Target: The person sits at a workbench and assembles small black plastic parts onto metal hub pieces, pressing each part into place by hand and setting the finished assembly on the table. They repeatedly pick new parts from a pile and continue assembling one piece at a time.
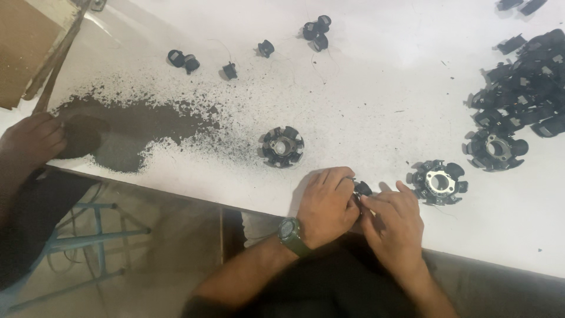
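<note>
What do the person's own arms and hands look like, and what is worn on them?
Both forearms are bare, with no sleeves and no gloves in view. The left hand has a dark green wristwatch with a round face at the wrist. The right hand wears nothing.

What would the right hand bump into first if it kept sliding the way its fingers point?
The right hand points up and left, toward the left hand. It would first meet the small black part pinched between them, then the left hand's fingers; they look nearly touching already.
</note>
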`<state>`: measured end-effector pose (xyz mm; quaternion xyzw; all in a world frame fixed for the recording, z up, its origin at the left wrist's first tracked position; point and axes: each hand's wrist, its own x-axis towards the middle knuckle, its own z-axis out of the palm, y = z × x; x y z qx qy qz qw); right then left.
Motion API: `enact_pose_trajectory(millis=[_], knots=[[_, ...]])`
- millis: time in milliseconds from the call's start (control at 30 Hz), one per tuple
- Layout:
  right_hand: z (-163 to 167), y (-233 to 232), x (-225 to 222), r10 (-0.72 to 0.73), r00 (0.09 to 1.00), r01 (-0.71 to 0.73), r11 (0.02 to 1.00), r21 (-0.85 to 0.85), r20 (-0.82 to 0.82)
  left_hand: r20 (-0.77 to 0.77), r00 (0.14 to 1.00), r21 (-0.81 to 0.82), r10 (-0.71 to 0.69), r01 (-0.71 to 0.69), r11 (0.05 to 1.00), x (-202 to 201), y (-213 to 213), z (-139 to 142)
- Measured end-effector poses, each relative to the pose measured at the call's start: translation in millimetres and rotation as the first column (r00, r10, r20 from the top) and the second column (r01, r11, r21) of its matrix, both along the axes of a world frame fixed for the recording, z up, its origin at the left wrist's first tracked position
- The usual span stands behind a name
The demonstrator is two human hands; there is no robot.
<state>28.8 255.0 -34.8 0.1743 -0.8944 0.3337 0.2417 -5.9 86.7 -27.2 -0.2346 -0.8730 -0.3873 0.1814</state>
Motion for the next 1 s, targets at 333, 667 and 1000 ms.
enact_pose_trajectory(millis=[333,667,1000], knots=[[-3,6,2,-0.081,0.997,0.08,0.987,-0.138,-0.006,-0.049,0.999,-0.116,-0.009,0.003,0.993,-9,-13,15],[0,7,1,-0.094,0.995,0.096,0.99,-0.101,0.016,-0.048,0.998,-0.191,-0.041,0.031,0.981,-17,-18,10],[-3,10,4,-0.105,0.994,0.104,0.989,-0.104,-0.004,0.2,0.955,-0.266,-0.218,0.267,0.926,-11,-6,23]])
